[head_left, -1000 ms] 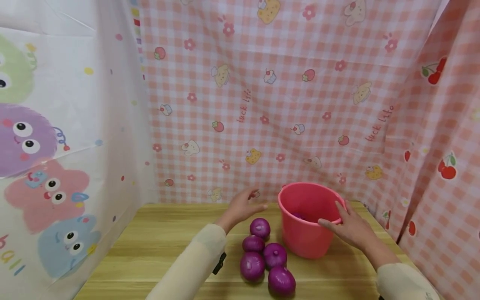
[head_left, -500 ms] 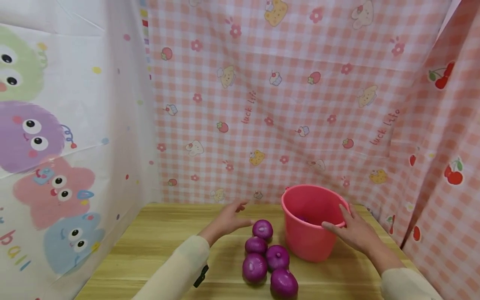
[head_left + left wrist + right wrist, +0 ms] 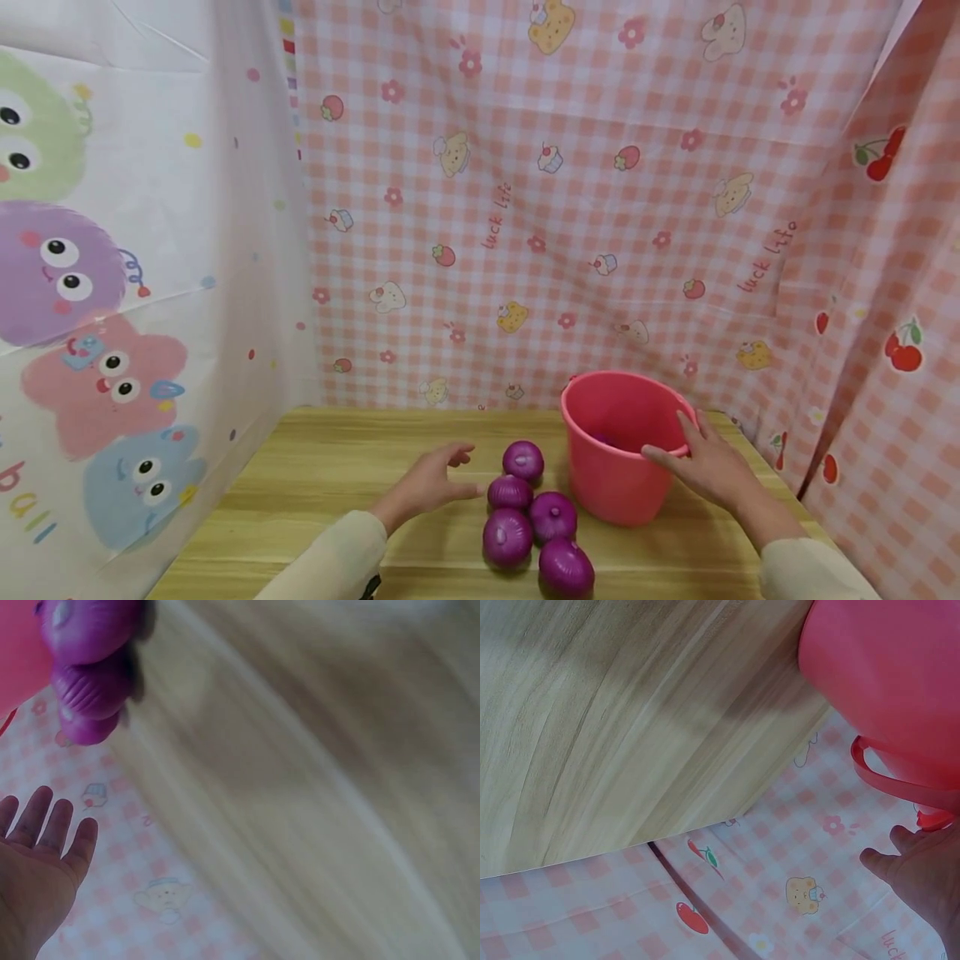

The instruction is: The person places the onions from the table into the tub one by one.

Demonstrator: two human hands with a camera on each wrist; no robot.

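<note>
Several purple onions [image 3: 553,517] lie in a tight group on the wooden table. My left hand [image 3: 431,483] hovers to their left, apart from them, with fingers spread and nothing in it; its extended fingers also show in the left wrist view [image 3: 37,877]. To the right of the onions stands a pink bucket [image 3: 618,487], upright, with something purple inside it, mostly hidden by the wall. My right hand [image 3: 708,462] rests on the bucket's right rim, thumb and fingers extended. In the right wrist view, two fingertips show beside the bucket's handle [image 3: 900,786].
The wooden table [image 3: 300,492] ends at a pink checked curtain [image 3: 450,333] at the back. A white cartoon-print curtain [image 3: 247,333] hangs on the left, and another checked curtain [image 3: 885,417] closes off the right side.
My left hand has moved left and toward me, away from the bucket and past the onions. My right hand stays at the bucket rim. The onions and bucket keep their places.
</note>
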